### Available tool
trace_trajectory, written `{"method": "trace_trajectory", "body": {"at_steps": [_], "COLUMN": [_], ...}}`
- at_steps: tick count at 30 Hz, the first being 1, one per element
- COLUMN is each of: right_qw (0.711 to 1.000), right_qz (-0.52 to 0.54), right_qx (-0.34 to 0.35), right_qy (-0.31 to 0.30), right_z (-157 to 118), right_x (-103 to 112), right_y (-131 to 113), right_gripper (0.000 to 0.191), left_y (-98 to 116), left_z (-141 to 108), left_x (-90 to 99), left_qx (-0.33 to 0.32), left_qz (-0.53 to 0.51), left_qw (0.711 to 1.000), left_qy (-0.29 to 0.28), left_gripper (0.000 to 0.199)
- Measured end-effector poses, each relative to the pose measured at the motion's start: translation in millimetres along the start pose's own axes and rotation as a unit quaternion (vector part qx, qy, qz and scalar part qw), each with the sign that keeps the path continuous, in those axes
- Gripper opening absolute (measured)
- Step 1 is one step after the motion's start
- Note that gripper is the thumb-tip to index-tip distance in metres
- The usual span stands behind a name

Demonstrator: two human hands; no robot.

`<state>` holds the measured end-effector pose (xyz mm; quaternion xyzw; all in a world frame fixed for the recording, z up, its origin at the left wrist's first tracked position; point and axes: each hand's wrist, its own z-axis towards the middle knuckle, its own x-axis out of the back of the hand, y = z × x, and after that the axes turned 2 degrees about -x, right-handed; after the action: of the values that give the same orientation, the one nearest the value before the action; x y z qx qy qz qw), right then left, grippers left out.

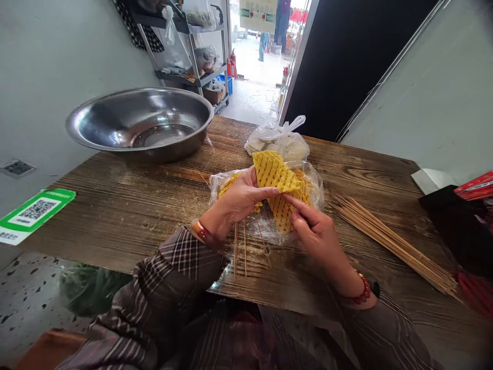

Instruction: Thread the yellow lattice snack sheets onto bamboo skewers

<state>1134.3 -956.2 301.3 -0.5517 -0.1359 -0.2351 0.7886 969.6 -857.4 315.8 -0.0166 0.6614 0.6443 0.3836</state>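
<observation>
A yellow, lattice-cut sheet of food (271, 169) that looks like tofu is raised above the table. My left hand (242, 198) is closed on its left and lower edge, thumb in front. Beside it, the index finger of my right hand (314, 228) reaches the sheet's lower edge; the other fingers are curled, and whatever they hold is hidden. More yellow lattice pieces (283, 216) lie beneath, on an open clear plastic bag (316, 185). Several thin wooden skewers (245, 252) rest on the table below my left hand.
A large steel basin (154, 149) stands at the back left. Behind the food is a tied plastic bag (285, 141). A bundle of skewers (396, 241) lies right, near a black box (442, 210). A green QR card (36, 213) sits at the left table edge.
</observation>
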Motion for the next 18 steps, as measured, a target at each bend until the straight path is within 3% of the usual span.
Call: {"method": "trace_trajectory", "body": {"at_steps": [18], "right_qw": [0.999], "right_qz": [0.045], "right_qx": [0.01], "right_qy": [0.012], "right_z": [2.2], "right_x": [-1.2], "right_y": [2.2], "right_gripper": [0.037], "left_y": [-1.5], "left_z": [-0.7], "left_x": [0.2], "left_qx": [0.006], "left_qz": [0.018], "left_qw": [1.0], "left_qy": [-0.011], "left_gripper": [0.047]}}
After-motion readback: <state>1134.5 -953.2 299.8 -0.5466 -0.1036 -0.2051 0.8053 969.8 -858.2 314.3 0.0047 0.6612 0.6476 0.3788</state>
